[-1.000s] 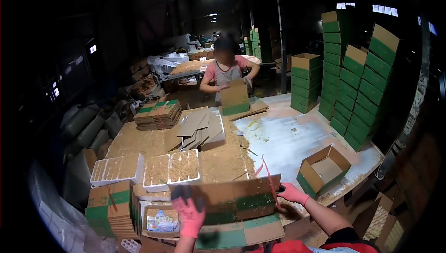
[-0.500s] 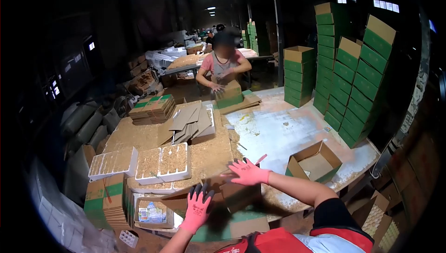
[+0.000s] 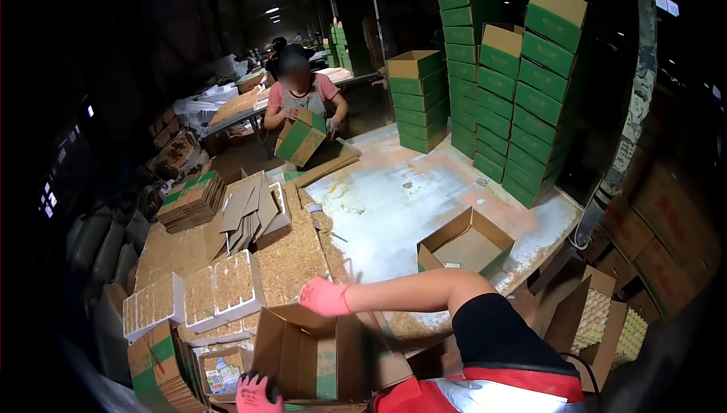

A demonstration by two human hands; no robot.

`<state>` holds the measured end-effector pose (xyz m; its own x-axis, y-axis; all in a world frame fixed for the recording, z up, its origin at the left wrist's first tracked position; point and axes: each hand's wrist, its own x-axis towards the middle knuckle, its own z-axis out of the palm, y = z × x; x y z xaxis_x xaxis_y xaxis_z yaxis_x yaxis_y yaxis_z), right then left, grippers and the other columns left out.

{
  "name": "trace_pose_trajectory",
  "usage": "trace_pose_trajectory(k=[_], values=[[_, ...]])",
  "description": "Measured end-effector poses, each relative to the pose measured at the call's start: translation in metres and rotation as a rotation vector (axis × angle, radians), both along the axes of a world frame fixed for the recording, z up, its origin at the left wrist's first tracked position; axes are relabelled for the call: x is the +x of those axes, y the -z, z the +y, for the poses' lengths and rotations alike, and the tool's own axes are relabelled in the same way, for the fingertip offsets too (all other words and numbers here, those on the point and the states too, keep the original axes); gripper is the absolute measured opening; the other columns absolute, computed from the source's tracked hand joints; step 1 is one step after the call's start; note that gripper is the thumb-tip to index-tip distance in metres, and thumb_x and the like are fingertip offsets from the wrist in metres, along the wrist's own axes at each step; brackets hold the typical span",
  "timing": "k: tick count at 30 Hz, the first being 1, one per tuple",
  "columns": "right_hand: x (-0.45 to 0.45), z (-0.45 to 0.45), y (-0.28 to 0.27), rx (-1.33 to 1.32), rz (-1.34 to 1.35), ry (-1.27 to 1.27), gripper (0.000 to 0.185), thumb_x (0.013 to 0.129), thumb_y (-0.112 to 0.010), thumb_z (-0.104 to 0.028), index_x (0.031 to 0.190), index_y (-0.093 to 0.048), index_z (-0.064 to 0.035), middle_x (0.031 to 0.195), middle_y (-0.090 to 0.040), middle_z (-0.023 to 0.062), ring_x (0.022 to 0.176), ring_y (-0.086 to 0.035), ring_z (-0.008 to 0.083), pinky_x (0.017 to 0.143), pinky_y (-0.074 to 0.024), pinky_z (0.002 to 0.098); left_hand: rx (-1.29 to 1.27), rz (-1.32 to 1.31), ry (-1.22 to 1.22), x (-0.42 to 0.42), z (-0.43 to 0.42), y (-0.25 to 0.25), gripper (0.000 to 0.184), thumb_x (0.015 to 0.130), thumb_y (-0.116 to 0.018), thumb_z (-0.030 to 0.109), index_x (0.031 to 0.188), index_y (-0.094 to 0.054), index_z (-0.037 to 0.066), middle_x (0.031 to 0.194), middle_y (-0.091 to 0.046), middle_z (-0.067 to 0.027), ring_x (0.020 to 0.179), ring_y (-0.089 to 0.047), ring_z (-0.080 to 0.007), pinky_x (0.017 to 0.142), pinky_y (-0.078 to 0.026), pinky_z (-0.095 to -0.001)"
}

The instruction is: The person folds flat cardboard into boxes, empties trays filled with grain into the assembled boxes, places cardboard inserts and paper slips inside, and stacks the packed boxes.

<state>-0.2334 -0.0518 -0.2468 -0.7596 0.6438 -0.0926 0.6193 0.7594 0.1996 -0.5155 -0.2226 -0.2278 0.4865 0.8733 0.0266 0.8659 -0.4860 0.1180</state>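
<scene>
An open cardboard box [image 3: 303, 352], brown inside with a green patch, stands right in front of me. My right hand [image 3: 324, 296], in a pink glove, is closed on its far edge, fingertips partly hidden and blurred. At the near left corner, my left hand [image 3: 259, 393] in a pink glove with dark fingertips has its fingers curled against the box wall. Left of the box sits a small carton [image 3: 227, 371] with printed paper slips in it.
White foam trays [image 3: 223, 292] filled with brown grain-like bedding lie at left, near flattened cartons [image 3: 155, 367]. Another open box [image 3: 466, 242] is on the white table. Tall stacks of green boxes [image 3: 541, 91] rise behind. Across the table a person [image 3: 303, 102] handles a green-brown box [image 3: 301, 138].
The box before me has opened out, its inside now showing. My left hand moved down and left in view. The person opposite has lifted and tilted their box. My view swung right.
</scene>
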Motion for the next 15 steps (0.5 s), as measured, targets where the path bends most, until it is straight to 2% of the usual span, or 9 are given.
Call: trace_pose_trajectory(k=[1, 3, 6, 8, 10, 11, 13, 14, 15], values=[[-0.012, -0.01, -0.007, -0.039, -0.073, 0.013, 0.015, 0.079, -0.061, -0.014, 0.091, -0.066, -0.0051, 0.089, -0.066, 0.0092, 0.09, -0.065, 0.0225, 0.069, -0.051, 0.0363, 0.168, -0.009, -0.128, 0.026, 0.0, 0.012, 0.046, 0.077, -0.064, 0.02, 0.119, -0.057, 0.003, 0.128, -0.051, -0.0212, 0.124, -0.044, -0.0392, 0.113, -0.024, -0.054], [-0.042, -0.022, 0.033, 0.088, 0.172, -0.034, 0.017, 0.079, -0.064, -0.018, 0.088, -0.072, -0.0055, 0.087, -0.072, 0.0105, 0.081, -0.068, 0.0264, 0.065, -0.0525, 0.0368, 0.237, -0.123, -0.236, 0.063, 0.025, 0.043, 0.057, 0.079, -0.067, 0.023, 0.127, -0.051, -0.004, 0.132, -0.046, -0.028, 0.132, -0.035, -0.0436, 0.116, -0.018, -0.0544], [-0.027, -0.026, 0.041, 0.075, 0.329, -0.002, 0.024, 0.082, -0.061, -0.025, 0.092, -0.07, -0.0049, 0.091, -0.069, 0.0127, 0.087, -0.067, 0.0284, 0.071, -0.0502, 0.0377, 0.202, -0.04, -0.041, 0.06, 0.062, 0.101, 0.058, 0.077, -0.068, 0.024, 0.124, -0.052, -0.006, 0.13, -0.048, -0.0278, 0.129, -0.037, -0.0445, 0.118, -0.014, -0.0546], [0.006, -0.046, 0.013, 0.046, 0.502, 0.045, 0.025, 0.084, -0.061, -0.03, 0.093, -0.068, -0.0072, 0.095, -0.065, 0.013, 0.093, -0.064, 0.0298, 0.076, -0.0479, 0.0396, 0.297, -0.229, 0.061, 0.039, 0.068, 0.126, 0.042, 0.077, -0.067, 0.022, 0.109, -0.055, -0.002, 0.115, -0.053, -0.0222, 0.119, -0.044, -0.0419, 0.111, -0.024, -0.0567], [0.001, -0.049, 0.047, -0.098, 0.579, 0.008, 0.027, 0.086, -0.061, -0.033, 0.098, -0.066, -0.0093, 0.1, -0.064, 0.0112, 0.097, -0.061, 0.0309, 0.083, -0.0443, 0.0415, 0.546, -0.348, 0.126, 0.04, 0.06, 0.108, 0.032, 0.076, -0.066, 0.02, 0.098, -0.053, 0.001, 0.101, -0.053, -0.0202, 0.111, -0.047, -0.0402, 0.1, -0.033, -0.0581], [-0.006, -0.054, 0.049, -0.222, 0.574, 0.037, 0.03, 0.086, -0.061, -0.034, 0.102, -0.066, -0.0098, 0.102, -0.064, 0.0099, 0.099, -0.06, 0.0306, 0.088, -0.0423, 0.0419, 0.575, -0.375, 0.109, 0.039, 0.061, 0.103, 0.04, 0.075, -0.068, 0.024, 0.101, -0.053, -0.001, 0.107, -0.052, -0.0229, 0.115, -0.045, -0.044, 0.103, -0.031, -0.0604], [-0.02, -0.059, 0.044, -0.386, 0.468, 0.046, 0.033, 0.089, -0.059, -0.035, 0.111, -0.063, -0.0111, 0.112, -0.061, 0.0121, 0.113, -0.053, 0.0313, 0.094, -0.0392, 0.0431, 0.828, -0.297, -0.063, 0.025, 0.085, 0.166, 0.049, 0.074, -0.07, 0.029, 0.106, -0.052, -0.004, 0.117, -0.049, -0.0264, 0.121, -0.041, -0.0475, 0.107, -0.026, -0.0632], [-0.028, -0.062, 0.033, -0.468, 0.412, 0.04, 0.035, 0.09, -0.058, -0.036, 0.115, -0.061, -0.0117, 0.117, -0.059, 0.0132, 0.12, -0.05, 0.0316, 0.097, -0.0376, 0.0438, 0.402, -0.228, -0.05, 0.029, 0.078, 0.135, 0.056, 0.073, -0.072, 0.032, 0.111, -0.052, -0.004, 0.127, -0.045, -0.0292, 0.125, -0.037, -0.049, 0.111, -0.021, -0.0629], [-0.03, -0.068, 0.022, -0.39, 0.475, 0.089, 0.035, 0.091, -0.057, -0.035, 0.117, -0.061, -0.0114, 0.121, -0.057, 0.0143, 0.121, -0.049, 0.032, 0.099, -0.037, 0.0432, 0.247, -0.241, 0.019, 0.029, 0.082, 0.12, 0.057, 0.075, -0.071, 0.029, 0.12, -0.052, -0.002, 0.134, -0.043, -0.0275, 0.128, -0.037, -0.0462, 0.113, -0.021, -0.0587]])
